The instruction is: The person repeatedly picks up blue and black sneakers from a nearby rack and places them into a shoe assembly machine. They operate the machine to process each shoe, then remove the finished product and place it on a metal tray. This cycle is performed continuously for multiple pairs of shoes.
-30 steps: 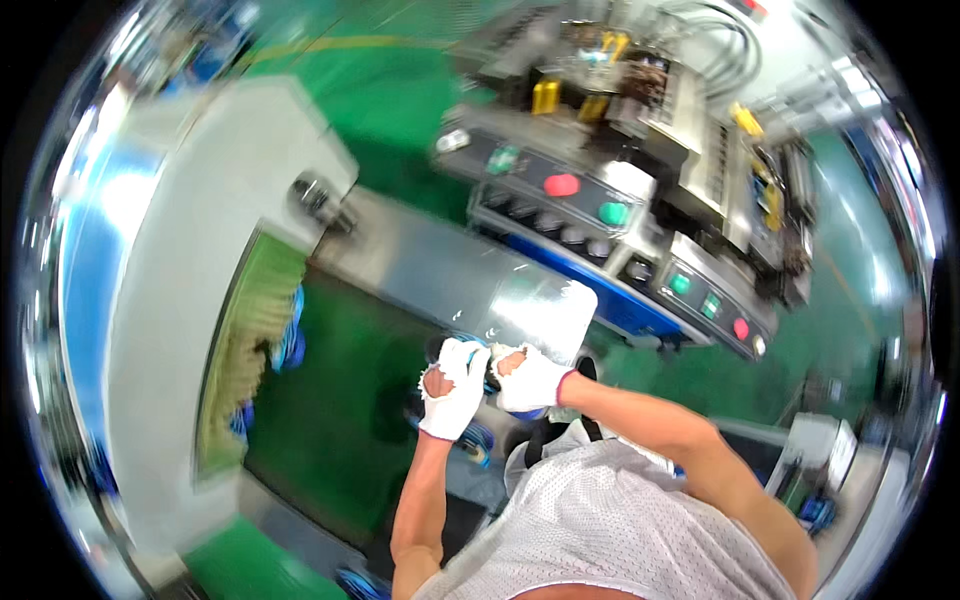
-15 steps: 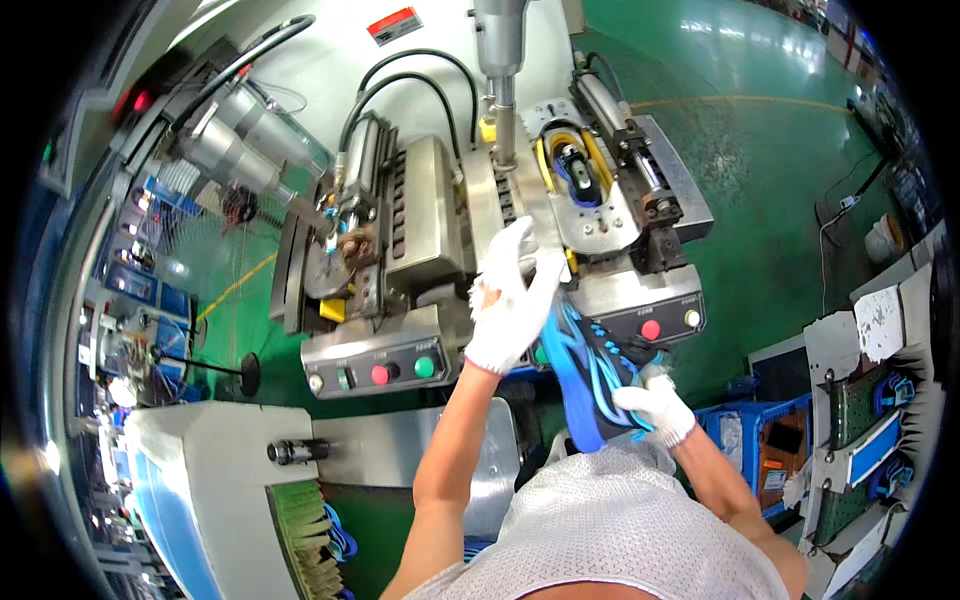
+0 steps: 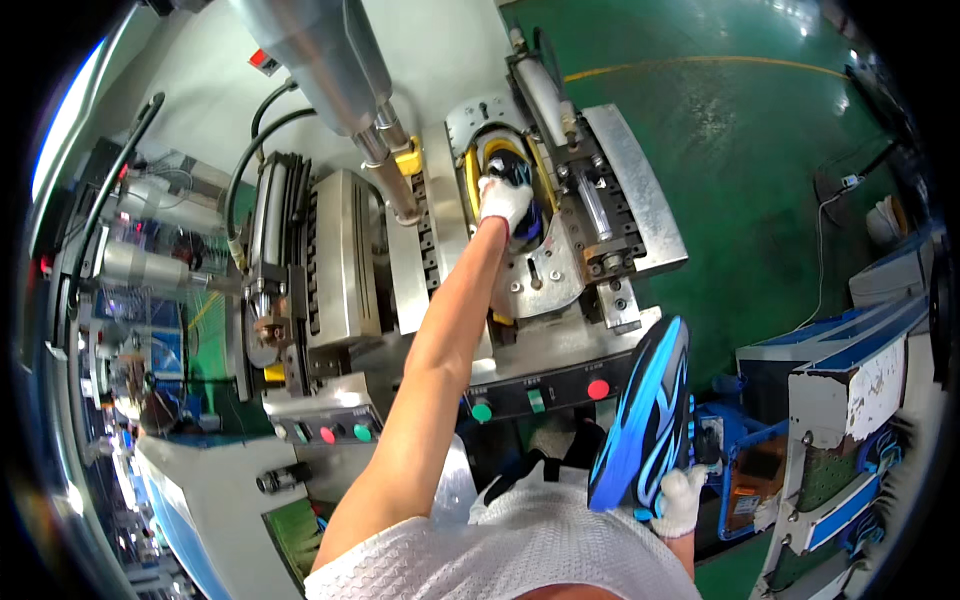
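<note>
My left hand [image 3: 506, 202], in a white glove, reaches far forward into the oval yellow-lined mould [image 3: 472, 180] on the right side of the machine. Its fingers curl over a black and blue-purple shoe [image 3: 521, 168] seated there, hiding part of it. Low at the right, my gloved right hand [image 3: 680, 502] is closed on the end of another shoe [image 3: 645, 415], black with bright blue and purple patterning on its sole. That shoe stands tilted with its far end up, in front of the control panel.
The press [image 3: 340, 260] has a metal ram [image 3: 390, 180] left of my arm. A control panel [image 3: 535, 395] carries green and red buttons along the front. A blue crate [image 3: 735, 430] and a rack [image 3: 810, 490] stand at right; a white unit with a green brush [image 3: 292, 530] at left.
My left hand has moved forward onto the shoe in the mould. My right hand has brought its shoe lower and right, now turned more upright. The view has shifted.
</note>
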`<state>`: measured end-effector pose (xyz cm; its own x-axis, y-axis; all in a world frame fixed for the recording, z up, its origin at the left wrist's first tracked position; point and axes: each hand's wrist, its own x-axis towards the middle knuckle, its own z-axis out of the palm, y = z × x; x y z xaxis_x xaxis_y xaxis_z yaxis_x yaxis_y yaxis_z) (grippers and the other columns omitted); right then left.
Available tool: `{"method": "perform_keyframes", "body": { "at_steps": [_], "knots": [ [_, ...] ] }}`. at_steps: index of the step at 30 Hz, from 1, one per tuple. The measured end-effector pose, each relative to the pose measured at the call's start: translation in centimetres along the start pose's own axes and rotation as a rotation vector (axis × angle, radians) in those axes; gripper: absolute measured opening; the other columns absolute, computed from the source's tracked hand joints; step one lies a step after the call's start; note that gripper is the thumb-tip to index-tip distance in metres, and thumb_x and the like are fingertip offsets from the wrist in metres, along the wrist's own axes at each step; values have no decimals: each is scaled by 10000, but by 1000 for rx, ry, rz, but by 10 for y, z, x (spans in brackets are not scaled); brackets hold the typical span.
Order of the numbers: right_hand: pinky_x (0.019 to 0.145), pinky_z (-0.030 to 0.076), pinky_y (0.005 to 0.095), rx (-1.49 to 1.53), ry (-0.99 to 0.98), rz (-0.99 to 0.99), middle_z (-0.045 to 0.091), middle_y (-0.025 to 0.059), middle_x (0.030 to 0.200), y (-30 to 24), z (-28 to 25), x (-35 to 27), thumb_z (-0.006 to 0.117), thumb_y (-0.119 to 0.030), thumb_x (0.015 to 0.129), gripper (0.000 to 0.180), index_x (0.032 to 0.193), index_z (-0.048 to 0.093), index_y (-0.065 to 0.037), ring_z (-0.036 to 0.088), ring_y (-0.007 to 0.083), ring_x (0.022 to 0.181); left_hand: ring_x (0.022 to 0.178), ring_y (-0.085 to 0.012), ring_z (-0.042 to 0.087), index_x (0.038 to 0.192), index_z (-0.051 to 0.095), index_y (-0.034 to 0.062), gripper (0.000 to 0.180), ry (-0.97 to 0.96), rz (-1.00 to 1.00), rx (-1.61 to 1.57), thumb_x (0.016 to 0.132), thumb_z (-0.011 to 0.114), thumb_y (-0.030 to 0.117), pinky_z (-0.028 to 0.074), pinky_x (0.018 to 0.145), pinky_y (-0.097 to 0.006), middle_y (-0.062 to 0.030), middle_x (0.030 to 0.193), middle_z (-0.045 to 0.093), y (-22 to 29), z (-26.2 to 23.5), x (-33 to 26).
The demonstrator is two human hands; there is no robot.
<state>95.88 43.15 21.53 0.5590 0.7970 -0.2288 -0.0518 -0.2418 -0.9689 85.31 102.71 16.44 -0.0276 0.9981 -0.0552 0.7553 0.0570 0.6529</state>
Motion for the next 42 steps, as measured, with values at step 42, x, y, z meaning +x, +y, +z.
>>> {"method": "perform_keyframes", "body": {
  "at_steps": [42],
  "knots": [
    [954, 545, 474, -1160, 31, -1058, 621, 296, 1294, -126, 310, 301, 693, -587, 913, 893, 1415, 474, 118, 653, 403, 1139, 1131, -376, 668, 1342, 543, 94, 636, 717, -1024, -351, 811, 795, 337, 506, 987, -470, -196, 1200, 691, -414, -159, -573]
  ]
}}
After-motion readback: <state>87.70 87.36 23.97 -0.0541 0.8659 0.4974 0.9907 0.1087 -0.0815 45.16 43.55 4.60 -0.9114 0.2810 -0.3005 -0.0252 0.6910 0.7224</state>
